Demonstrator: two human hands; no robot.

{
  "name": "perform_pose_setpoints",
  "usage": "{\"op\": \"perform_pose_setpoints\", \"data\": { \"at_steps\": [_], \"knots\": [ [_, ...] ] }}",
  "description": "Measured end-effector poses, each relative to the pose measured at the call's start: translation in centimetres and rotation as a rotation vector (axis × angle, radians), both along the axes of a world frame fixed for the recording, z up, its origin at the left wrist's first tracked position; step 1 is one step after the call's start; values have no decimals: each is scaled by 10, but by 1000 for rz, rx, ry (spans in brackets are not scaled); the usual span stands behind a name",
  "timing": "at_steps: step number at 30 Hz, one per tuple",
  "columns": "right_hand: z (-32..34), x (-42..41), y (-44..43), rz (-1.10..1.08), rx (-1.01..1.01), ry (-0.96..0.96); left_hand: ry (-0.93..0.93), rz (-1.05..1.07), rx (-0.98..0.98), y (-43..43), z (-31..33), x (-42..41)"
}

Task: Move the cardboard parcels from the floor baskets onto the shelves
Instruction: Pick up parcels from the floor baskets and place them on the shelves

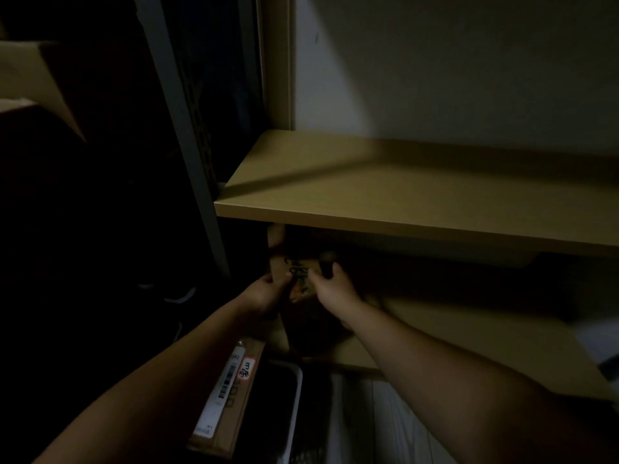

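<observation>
Left hand (264, 293) and right hand (333, 289), fingers clenched on scribbled cardboard parcel (282, 266) just under upper shelf (402, 209); labelled parcel (231, 393) in floor basket (297, 383) further below it.

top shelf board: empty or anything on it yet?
Empty as far as it shows: the shelf board is bare up to the frame edge. The parcel is below it, gripped by left hand and right hand.

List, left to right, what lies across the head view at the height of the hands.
The grey metal upright → left hand → cardboard parcel, gripped by both hands → right hand → lower shelf.
</observation>
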State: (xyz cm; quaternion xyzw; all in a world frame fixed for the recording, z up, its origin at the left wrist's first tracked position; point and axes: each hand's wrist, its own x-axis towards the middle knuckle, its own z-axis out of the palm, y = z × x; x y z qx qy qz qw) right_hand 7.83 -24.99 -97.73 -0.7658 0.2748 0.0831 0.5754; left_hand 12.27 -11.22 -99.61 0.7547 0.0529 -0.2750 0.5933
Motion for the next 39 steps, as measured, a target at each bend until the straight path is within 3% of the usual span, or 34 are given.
{"op": "perform_pose_setpoints", "data": {
  "at_steps": [6, 13, 26, 33, 39],
  "knots": [
    [-7, -8, 5, 3, 2, 13, 17, 9, -90, -19, -4, -17],
    [27, -53, 3, -8, 4, 98, 130, -12, -79, -23, 36, -69],
    [210, -165, 26, 48, -20, 423, 324, -189, 16, 5, 226, -181],
    [355, -229, 61, -15, -69, 429, 318, -228, 3, 50, 361, -235],
    [454, -277, 72, -59, -99, 286, 220, -222, -50, 59, 464, -275]
  ]
}}
